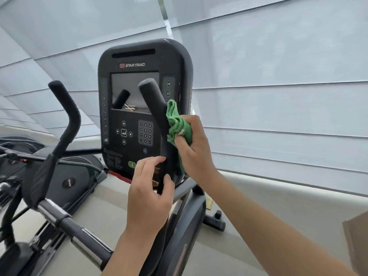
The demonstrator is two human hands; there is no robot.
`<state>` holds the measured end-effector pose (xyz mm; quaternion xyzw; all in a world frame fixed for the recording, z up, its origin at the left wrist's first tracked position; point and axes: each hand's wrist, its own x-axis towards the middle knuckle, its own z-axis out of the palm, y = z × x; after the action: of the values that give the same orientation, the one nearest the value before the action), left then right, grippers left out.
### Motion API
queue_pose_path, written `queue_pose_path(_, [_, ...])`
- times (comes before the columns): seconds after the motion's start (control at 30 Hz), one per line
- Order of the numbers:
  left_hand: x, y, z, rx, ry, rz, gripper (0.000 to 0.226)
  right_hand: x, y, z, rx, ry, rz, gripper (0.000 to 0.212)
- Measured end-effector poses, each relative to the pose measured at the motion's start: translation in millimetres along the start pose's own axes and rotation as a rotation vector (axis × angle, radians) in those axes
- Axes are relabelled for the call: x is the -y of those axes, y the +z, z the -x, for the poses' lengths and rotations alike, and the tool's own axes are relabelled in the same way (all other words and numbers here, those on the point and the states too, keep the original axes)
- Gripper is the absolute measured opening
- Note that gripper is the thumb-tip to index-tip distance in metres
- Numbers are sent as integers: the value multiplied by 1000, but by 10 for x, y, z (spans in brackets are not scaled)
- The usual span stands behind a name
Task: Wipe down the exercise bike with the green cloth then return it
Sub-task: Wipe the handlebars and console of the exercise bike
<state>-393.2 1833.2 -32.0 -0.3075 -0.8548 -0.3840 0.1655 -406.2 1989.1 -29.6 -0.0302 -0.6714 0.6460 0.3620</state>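
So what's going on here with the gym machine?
A person is wiping down an exercise machine. The right hand grips a bunched green cloth and presses it against the right side of the upright black handlebar in front of the console. The left hand rests lower on the same bar, fingers loosely around it, seemingly steadying it. The cloth hasn't been returned yet.

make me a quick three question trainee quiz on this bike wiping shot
1. True or false: the crumpled green cloth is gripped by the left hand.
2. Which part does the cloth press against: the grey display screen, the black padded handlebar, or the number keypad?
3. What brand name is printed on the black console?

Key
1. False: the right hand grips it.
2. The black padded handlebar.
3. Star Trac.
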Motion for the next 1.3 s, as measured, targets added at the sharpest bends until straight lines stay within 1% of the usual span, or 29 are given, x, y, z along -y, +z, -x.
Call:
queue_pose_path(0.13, [-6,19,-12,-6,17,-17,38,-221,-58,589,13,95,-28,29])
queue_pose_path(0.2, [-7,20,-5,-9,14,-14,38,-243,-139,757,74,74,-24,28])
queue_pose_path(0.3, [-2,22,3,-12,13,-27,38,-277,-311,690,183,44,22,28])
queue_pose_path(0.43, [-26,26,11,-38,-5,0,36,-95,-461,142,95,-90,77,39])
queue_pose_path(0.5, [-44,18,12,-44,-6,7,33,71,-413,-227,83,-181,99,44])
queue_pose_path(0.53, [-51,11,10,-48,-3,5,31,139,-344,-396,94,-196,91,47])
queue_pose_path(0.6, [-61,-7,9,-63,-3,0,28,234,-142,-599,123,-140,46,53])
queue_pose_path(0.67, [-61,-18,14,-80,-9,-3,24,233,20,-574,109,-76,19,55])
queue_pose_path(0.73, [-58,-24,17,-95,-5,-1,21,175,37,-400,65,-70,31,54])
queue_pose_path(0.87, [-11,-48,-2,-137,-6,25,22,-20,-56,159,38,-56,59,63])
queue_pose_path(0.93, [8,-65,3,-157,-55,69,26,-81,-20,495,33,-22,81,62])
queue_pose_path(1.07, [1,-67,31,-141,-222,199,30,-92,-19,931,33,54,55,60])
queue_pose_path(1.17, [-17,-89,31,-111,-273,267,32,-64,-114,1085,111,62,51,62])
queue_pose_path(1.3, [79,-115,18,-103,-377,345,35,36,-317,1118,216,83,146,67])
